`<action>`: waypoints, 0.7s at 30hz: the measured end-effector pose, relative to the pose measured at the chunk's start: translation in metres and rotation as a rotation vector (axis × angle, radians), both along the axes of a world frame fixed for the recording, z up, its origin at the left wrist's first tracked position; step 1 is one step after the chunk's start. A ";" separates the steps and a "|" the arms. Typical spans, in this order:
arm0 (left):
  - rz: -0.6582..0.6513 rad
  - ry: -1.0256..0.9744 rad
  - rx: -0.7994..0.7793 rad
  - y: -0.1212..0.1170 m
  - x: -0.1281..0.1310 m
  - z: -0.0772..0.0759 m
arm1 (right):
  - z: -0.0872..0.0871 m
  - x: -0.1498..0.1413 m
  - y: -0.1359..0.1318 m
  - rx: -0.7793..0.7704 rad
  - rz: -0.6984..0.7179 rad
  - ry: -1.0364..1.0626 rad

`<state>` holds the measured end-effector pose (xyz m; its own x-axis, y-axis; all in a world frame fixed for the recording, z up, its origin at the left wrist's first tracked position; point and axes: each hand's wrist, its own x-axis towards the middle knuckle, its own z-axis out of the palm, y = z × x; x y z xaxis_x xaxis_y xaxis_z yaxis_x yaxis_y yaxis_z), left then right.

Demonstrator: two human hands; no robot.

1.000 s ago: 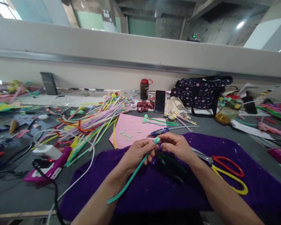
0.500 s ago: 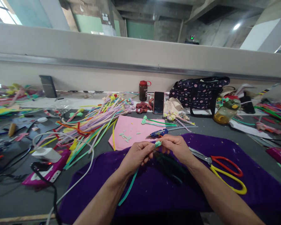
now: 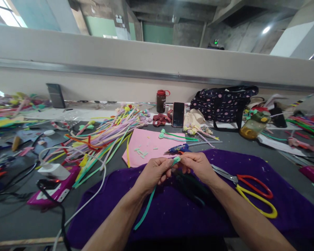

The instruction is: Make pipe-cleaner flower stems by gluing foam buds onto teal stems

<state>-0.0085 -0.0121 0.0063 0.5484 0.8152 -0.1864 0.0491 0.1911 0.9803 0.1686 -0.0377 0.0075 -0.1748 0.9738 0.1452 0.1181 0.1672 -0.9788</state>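
Observation:
Over a purple cloth [image 3: 251, 216], my left hand [image 3: 153, 172] is closed around a teal foam strip [image 3: 146, 209] that hangs down towards me. My right hand [image 3: 197, 165] pinches the strip's rolled top end [image 3: 176, 160], fingertip to fingertip with the left. Dark green strips [image 3: 192, 186] lie on the cloth just under my hands. Red and yellow scissors [image 3: 251, 190] rest on the cloth right of my right wrist.
A blue glue gun [image 3: 178, 149] and a pink sheet [image 3: 146, 144] lie beyond my hands. A heap of coloured strips [image 3: 104, 136] spreads to the left, near a magenta device [image 3: 51, 190] with cables. A bottle [image 3: 161, 100], phone [image 3: 178, 114] and spotted bag [image 3: 222, 103] stand by the wall.
The strip's free end swung from far left to hang closer beneath my left hand. Both hands stayed together at the rolled end, shifting slightly.

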 end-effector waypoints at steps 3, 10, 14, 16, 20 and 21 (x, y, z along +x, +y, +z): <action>-0.016 0.000 0.001 0.001 0.000 0.000 | 0.001 0.000 0.000 0.021 0.007 -0.024; -0.034 0.013 -0.024 0.001 0.000 0.000 | 0.000 0.001 0.000 0.057 0.012 -0.079; -0.039 0.024 -0.029 0.002 -0.001 -0.001 | 0.001 0.000 -0.001 0.067 0.018 -0.097; -0.041 0.025 -0.028 0.002 -0.001 -0.001 | 0.001 0.000 -0.001 0.071 0.013 -0.103; -0.049 0.025 -0.022 0.002 -0.001 -0.001 | 0.001 -0.001 -0.001 0.075 0.014 -0.104; -0.052 0.024 -0.021 0.002 -0.001 -0.001 | 0.001 -0.001 -0.001 0.075 0.016 -0.102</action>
<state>-0.0091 -0.0104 0.0052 0.5851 0.7814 -0.2170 0.0832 0.2083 0.9745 0.1674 -0.0386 0.0081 -0.2078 0.9578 0.1985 0.2129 0.2423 -0.9465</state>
